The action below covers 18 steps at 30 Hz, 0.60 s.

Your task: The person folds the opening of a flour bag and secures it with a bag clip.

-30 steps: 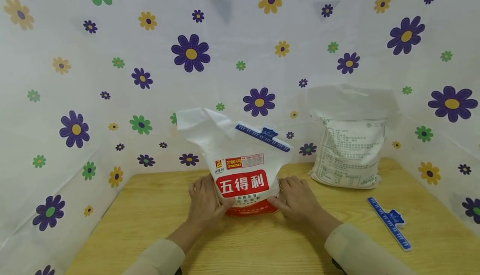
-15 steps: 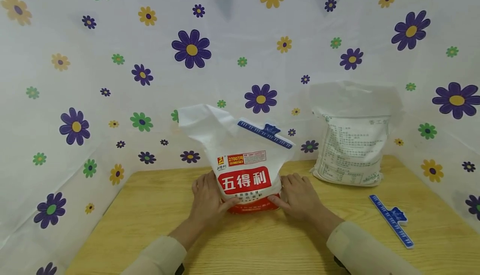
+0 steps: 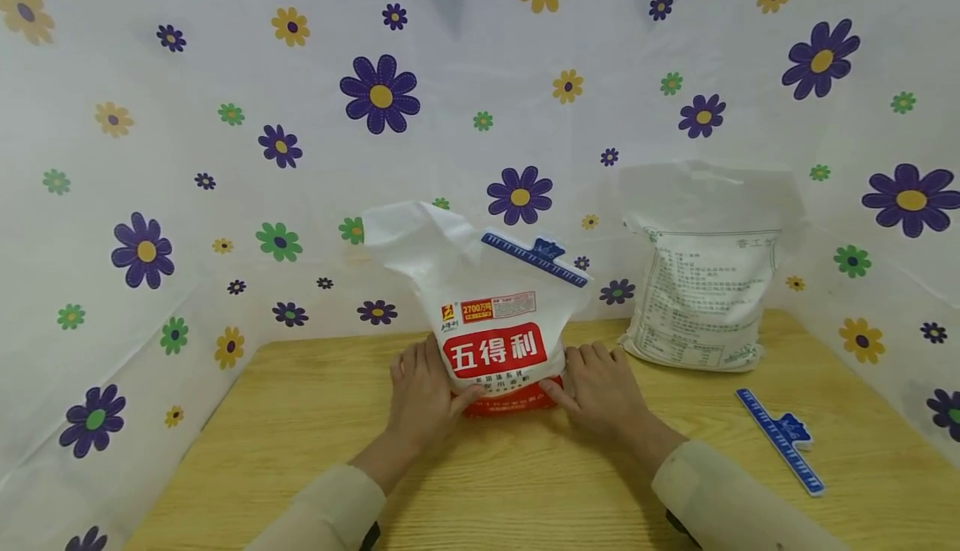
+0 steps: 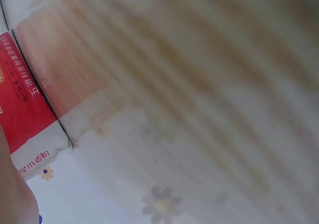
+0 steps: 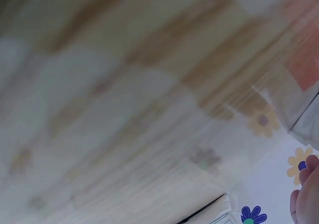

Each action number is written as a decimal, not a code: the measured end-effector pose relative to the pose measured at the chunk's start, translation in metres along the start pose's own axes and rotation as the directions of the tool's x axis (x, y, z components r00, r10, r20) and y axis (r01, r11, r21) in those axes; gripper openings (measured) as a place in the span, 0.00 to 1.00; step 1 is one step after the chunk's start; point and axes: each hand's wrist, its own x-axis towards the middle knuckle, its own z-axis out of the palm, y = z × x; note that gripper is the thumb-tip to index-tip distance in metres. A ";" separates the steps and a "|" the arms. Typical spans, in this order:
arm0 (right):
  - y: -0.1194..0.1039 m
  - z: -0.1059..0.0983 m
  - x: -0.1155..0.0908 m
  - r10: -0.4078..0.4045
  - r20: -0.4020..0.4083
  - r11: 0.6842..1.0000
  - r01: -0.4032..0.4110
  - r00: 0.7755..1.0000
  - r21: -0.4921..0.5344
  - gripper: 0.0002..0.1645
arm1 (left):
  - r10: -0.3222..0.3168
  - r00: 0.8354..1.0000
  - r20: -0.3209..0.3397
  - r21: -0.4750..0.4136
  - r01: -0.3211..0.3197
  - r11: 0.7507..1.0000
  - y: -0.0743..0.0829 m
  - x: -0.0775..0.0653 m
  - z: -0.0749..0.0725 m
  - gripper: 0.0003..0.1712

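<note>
So the bag with the red label (image 3: pixel 501 318) has just shifted a touch: compared with half a second ago it's slightly farther back on the table (image 3: pixel 315 426) and a hair to the right, and both hands have gone along with it. Small nudge, can't really tell if it's slid or briefly lifted.

Grip-wise, the left hand (image 3: pixel 420 397) and right hand (image 3: pixel 603 393) are both holding it low at the sides, thumbs over the front. Fingers round the back are hidden, and the wrist views are too blurry to help.

Blue clip (image 3: pixel 534 257) rides along on the right part of the bag's top, left corner sticking out free. Meanwhile the second bag (image 3: pixel 697 293) and the loose clip (image 3: pixel 780 443) over on the right haven't budged.

Guessing this is just fine-tuning where the clipped bag stands, so that one looks close to done, while the unclipped one and its spare clip remain untouched
</note>
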 end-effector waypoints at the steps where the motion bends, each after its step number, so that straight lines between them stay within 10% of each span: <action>1: 0.000 0.000 0.000 0.002 -0.002 1.000 -0.002 1.000 -0.004 0.51 | -0.002 1.000 0.001 0.014 0.002 1.000 0.001 0.001 0.000 0.57; 18: 0.002 -0.001 0.002 0.034 0.066 0.999 -0.034 0.997 -0.012 0.46 | -0.057 0.996 0.064 -0.064 0.061 0.996 0.004 0.010 0.010 0.57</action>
